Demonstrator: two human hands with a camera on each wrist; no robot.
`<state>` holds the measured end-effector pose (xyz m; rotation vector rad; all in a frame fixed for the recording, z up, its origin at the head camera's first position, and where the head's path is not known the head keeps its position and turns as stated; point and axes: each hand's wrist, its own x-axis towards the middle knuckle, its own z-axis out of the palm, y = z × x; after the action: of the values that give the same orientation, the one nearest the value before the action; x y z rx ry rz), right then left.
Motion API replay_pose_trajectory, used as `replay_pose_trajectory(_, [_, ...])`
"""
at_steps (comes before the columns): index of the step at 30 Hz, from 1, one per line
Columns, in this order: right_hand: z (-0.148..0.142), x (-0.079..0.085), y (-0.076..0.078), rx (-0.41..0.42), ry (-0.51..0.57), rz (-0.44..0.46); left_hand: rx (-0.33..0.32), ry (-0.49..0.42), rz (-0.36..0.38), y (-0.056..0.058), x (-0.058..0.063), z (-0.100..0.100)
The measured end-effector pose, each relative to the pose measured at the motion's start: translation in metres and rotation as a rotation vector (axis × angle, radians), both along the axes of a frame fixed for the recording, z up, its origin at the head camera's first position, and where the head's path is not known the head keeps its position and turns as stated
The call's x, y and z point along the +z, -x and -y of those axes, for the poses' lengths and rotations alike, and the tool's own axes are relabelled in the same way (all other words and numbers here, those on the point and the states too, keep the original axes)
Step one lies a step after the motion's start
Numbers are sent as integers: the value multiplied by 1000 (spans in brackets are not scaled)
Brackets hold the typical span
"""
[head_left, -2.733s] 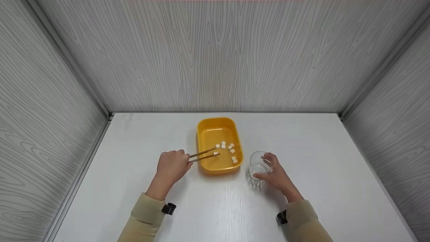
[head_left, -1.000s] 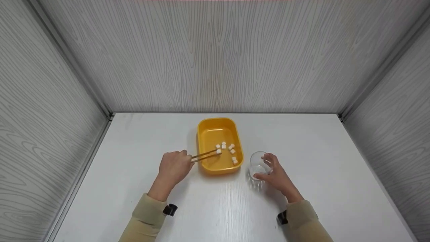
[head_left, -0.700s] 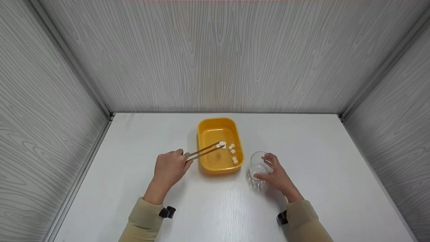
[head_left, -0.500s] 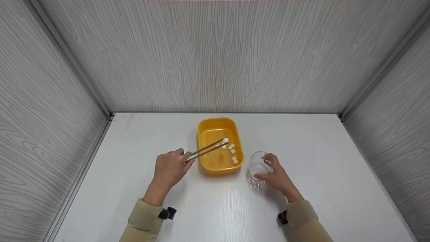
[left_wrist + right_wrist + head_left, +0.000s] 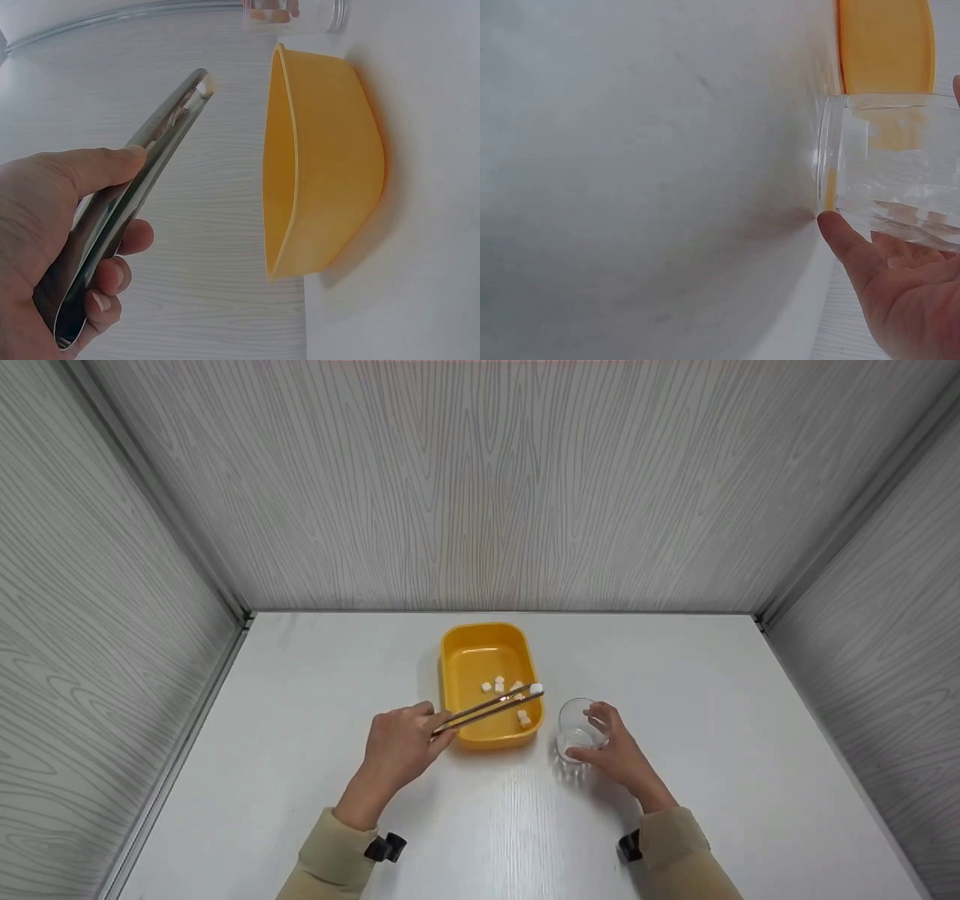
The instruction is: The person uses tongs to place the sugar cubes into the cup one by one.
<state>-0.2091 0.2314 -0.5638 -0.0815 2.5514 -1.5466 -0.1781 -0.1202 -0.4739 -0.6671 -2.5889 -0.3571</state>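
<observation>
My left hand (image 5: 401,746) grips metal tongs (image 5: 495,710), thumb on one arm and fingers curled beneath the other. Pinched at their tips is a small white cube (image 5: 536,688), raised over the right rim of the yellow tray (image 5: 476,660). The left wrist view has the tongs (image 5: 161,161) nearly closed, well above the tray (image 5: 330,165). Several more white cubes (image 5: 499,684) lie in the tray, some partly behind the tongs. To its right stands a clear glass (image 5: 574,712). My right hand (image 5: 619,754) holds this glass (image 5: 900,165) from the right side, thumb near its base.
The white table (image 5: 675,675) runs back to a grey wood-grain wall (image 5: 487,510), with side walls (image 5: 105,622) left and right. Tray and glass stand close together, a narrow gap between them.
The tongs have closed on one cube in the tray, lifted it and carried it right to the rim nearest the glass. The right hand and glass have stayed put.
</observation>
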Motion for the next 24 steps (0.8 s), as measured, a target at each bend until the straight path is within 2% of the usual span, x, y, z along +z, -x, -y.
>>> replay_pose_trajectory(6, [0, -2, 1, 13, -1, -24, -71, -20, -33, -1, -2, -12])
replay_pose_trajectory(14, [1, -3, 1, 8, 10, -27, -123, 7, -22, -1, -5, -27])
replay_pose_trajectory(24, [2, -1, 0, 18, 42, -12, -147, 68, -40, 2, -8, -44])
